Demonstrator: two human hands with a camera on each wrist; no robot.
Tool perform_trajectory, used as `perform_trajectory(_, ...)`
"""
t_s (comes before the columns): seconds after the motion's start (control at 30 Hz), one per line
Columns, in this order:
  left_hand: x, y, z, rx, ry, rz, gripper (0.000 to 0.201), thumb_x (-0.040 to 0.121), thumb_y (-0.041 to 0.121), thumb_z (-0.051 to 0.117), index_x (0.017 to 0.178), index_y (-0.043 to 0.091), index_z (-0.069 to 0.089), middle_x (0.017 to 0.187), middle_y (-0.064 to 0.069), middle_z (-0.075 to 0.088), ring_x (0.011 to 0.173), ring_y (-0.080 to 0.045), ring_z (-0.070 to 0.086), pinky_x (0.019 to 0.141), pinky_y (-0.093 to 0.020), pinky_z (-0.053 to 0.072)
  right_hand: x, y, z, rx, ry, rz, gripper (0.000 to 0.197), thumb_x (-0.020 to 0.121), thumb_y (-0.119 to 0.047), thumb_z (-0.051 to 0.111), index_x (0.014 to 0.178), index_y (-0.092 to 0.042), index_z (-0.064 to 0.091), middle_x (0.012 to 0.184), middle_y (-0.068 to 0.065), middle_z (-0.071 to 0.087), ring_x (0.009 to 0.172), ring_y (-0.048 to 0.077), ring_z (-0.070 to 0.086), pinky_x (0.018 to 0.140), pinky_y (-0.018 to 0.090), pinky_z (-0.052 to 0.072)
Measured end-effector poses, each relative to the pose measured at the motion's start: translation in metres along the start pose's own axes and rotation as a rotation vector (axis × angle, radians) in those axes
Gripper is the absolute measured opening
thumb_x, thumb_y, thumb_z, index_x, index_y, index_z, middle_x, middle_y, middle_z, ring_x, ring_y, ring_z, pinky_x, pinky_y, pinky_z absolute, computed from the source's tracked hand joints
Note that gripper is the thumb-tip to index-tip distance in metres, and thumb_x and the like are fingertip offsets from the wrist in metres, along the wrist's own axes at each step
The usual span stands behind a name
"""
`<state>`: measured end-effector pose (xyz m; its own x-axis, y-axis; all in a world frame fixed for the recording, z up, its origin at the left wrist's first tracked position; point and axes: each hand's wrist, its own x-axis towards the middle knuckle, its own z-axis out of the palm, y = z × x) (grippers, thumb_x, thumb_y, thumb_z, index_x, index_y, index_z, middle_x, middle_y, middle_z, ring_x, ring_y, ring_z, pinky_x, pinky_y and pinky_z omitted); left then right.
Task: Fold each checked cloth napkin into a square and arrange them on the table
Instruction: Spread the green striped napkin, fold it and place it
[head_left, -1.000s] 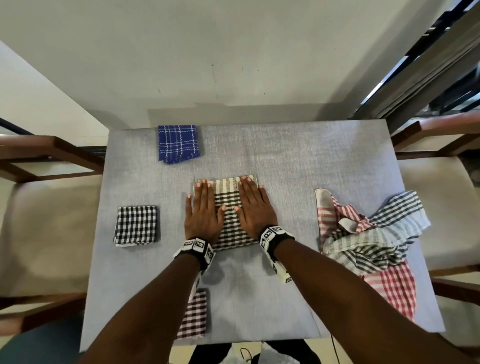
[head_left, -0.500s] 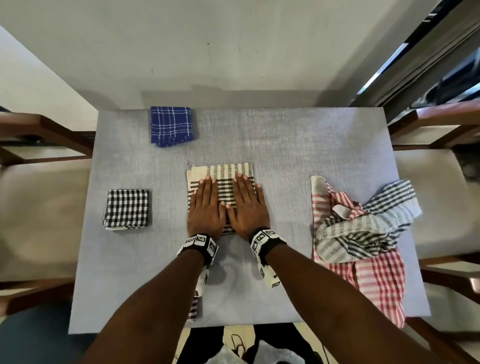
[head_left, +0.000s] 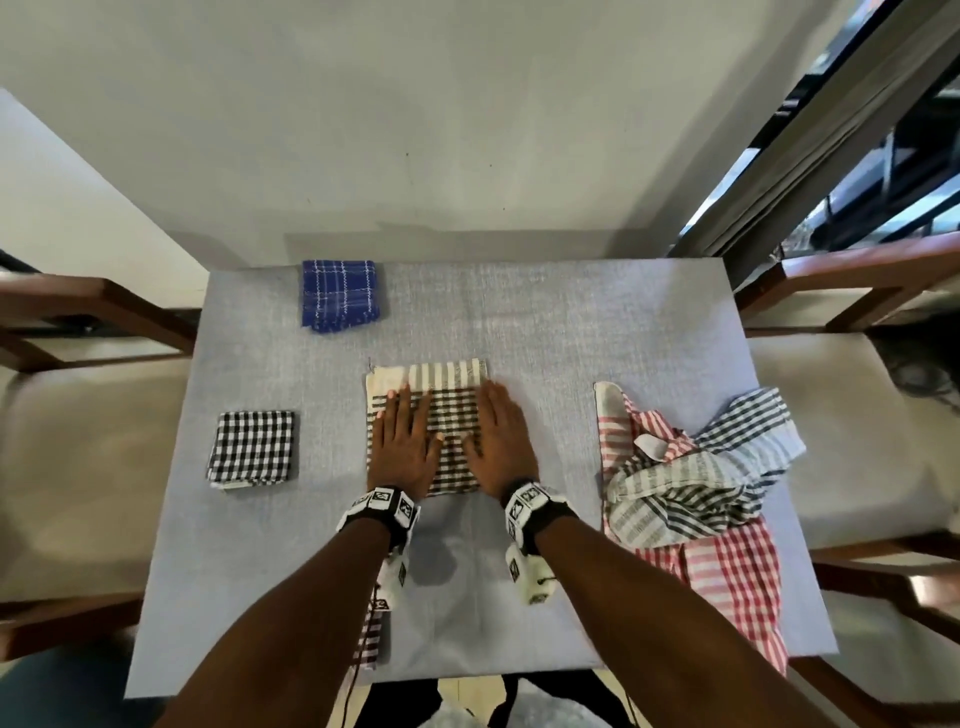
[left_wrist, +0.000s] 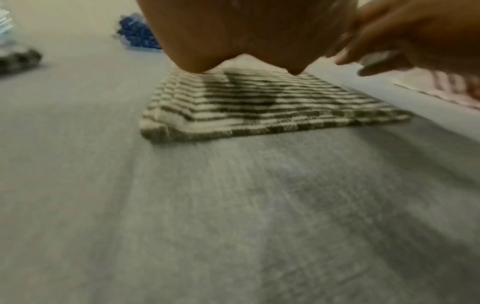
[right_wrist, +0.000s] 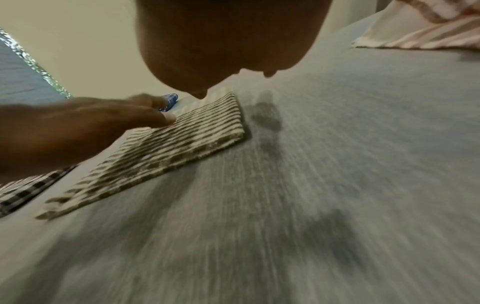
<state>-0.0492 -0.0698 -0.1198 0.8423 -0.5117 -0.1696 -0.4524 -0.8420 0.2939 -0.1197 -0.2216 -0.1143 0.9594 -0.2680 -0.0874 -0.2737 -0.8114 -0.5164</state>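
A folded cream and dark-green checked napkin (head_left: 454, 384) (left_wrist: 259, 107) (right_wrist: 182, 144) lies in the middle of the grey table (head_left: 545, 322). My left hand (head_left: 402, 444) lies flat on its left half, fingers straight. My right hand (head_left: 501, 436) lies flat along its right edge. Three folded squares sit on the table: a blue one (head_left: 338, 295) at the far left, a black and white one (head_left: 252, 449) at the left, and a maroon checked one (head_left: 370, 636) near the front edge, mostly hidden under my left forearm. Both wrist views are blurred.
A loose heap of unfolded napkins (head_left: 691, 499), red-checked and grey-striped, covers the table's right side and hangs over its front edge. Wooden chairs with pale seats (head_left: 841, 415) stand on both sides. A white wall (head_left: 415, 130) is behind the table.
My two hands, side by side half a second ago, have slid apart across the napkin, the left toward its left edge and the right toward its right edge. The head view has shifted.
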Motion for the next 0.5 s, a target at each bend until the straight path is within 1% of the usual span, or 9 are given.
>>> perform_trajectory(0.03, 0.0, 0.005, -0.004, -0.004, 0.001, 0.013, 0.069, 0.094, 0.045, 0.025, 0.154, 0.014, 0.013, 0.161, -0.012, 0.004, 0.149, -0.027, 0.002, 0.121, -0.049, 0.008, -0.007, 0.001, -0.004, 0.012, 0.077, 0.035, 0.067, 0.094, -0.029, 0.044, 0.154, -0.009, 0.023, 0.161, 0.013, 0.024, 0.15, 0.027, 0.016, 0.122, 0.045, 0.016)
perform_trajectory(0.07, 0.0, 0.011, -0.01, 0.017, 0.005, 0.051, 0.071, 0.093, 0.044, 0.029, 0.154, 0.012, 0.012, 0.161, -0.012, 0.003, 0.149, -0.027, 0.002, 0.12, -0.05, 0.008, -0.014, 0.002, -0.009, 0.015, 0.145, 0.062, 0.063, 0.093, -0.025, 0.047, 0.151, -0.01, 0.03, 0.156, 0.013, 0.033, 0.146, 0.028, 0.026, 0.12, 0.046, 0.025)
perform_trajectory(0.13, -0.003, 0.021, -0.019, 0.041, -0.026, 0.165, 0.072, 0.091, 0.038, 0.035, 0.153, 0.011, 0.011, 0.161, -0.012, 0.006, 0.149, -0.026, 0.002, 0.12, -0.05, 0.011, -0.03, -0.002, -0.008, 0.032, 0.195, 0.152, 0.056, 0.089, -0.022, 0.052, 0.143, -0.012, 0.042, 0.141, 0.011, 0.049, 0.132, 0.029, 0.044, 0.106, 0.046, 0.043)
perform_trajectory(0.17, -0.004, 0.028, -0.024, 0.013, -0.047, 0.206, 0.071, 0.09, 0.035, 0.036, 0.153, 0.01, 0.013, 0.161, -0.012, 0.01, 0.149, -0.026, 0.005, 0.12, -0.049, 0.015, -0.035, -0.005, -0.008, 0.05, 0.187, 0.223, 0.054, 0.088, -0.023, 0.052, 0.14, -0.014, 0.045, 0.134, 0.01, 0.053, 0.124, 0.028, 0.048, 0.099, 0.044, 0.047)
perform_trajectory(0.23, -0.002, 0.041, -0.031, -0.098, -0.076, 0.184, 0.068, 0.091, 0.027, 0.041, 0.151, 0.007, 0.017, 0.158, -0.014, 0.019, 0.147, -0.028, 0.014, 0.119, -0.045, 0.02, -0.042, -0.013, -0.005, 0.087, 0.138, 0.379, 0.049, 0.089, -0.03, 0.051, 0.136, -0.017, 0.047, 0.125, 0.007, 0.055, 0.113, 0.027, 0.051, 0.09, 0.041, 0.049)
perform_trajectory(0.3, 0.003, 0.05, -0.032, -0.16, -0.117, 0.128, 0.065, 0.092, 0.02, 0.047, 0.15, 0.006, 0.019, 0.155, -0.016, 0.024, 0.144, -0.029, 0.022, 0.12, -0.04, 0.021, -0.044, -0.02, -0.003, 0.126, 0.088, 0.487, 0.043, 0.09, -0.035, 0.049, 0.13, -0.02, 0.047, 0.122, 0.006, 0.056, 0.108, 0.026, 0.052, 0.085, 0.04, 0.049)
perform_trajectory(0.4, 0.015, 0.057, -0.035, -0.099, -0.165, 0.123, 0.063, 0.092, 0.019, 0.048, 0.149, 0.007, 0.023, 0.15, -0.016, 0.032, 0.136, -0.03, 0.035, 0.114, -0.04, 0.031, -0.043, -0.03, -0.003, 0.168, -0.011, 0.57, 0.041, 0.091, -0.039, 0.047, 0.127, -0.018, 0.045, 0.123, 0.007, 0.054, 0.11, 0.027, 0.054, 0.087, 0.041, 0.048)
perform_trajectory(0.5, 0.037, 0.06, -0.047, 0.004, -0.24, 0.125, 0.063, 0.091, 0.026, 0.043, 0.149, 0.008, 0.024, 0.148, -0.016, 0.035, 0.133, -0.031, 0.038, 0.11, -0.042, 0.034, -0.04, -0.034, -0.006, 0.203, -0.083, 0.669, 0.042, 0.092, -0.038, 0.047, 0.127, -0.014, 0.044, 0.126, 0.008, 0.052, 0.114, 0.029, 0.054, 0.089, 0.039, 0.047)
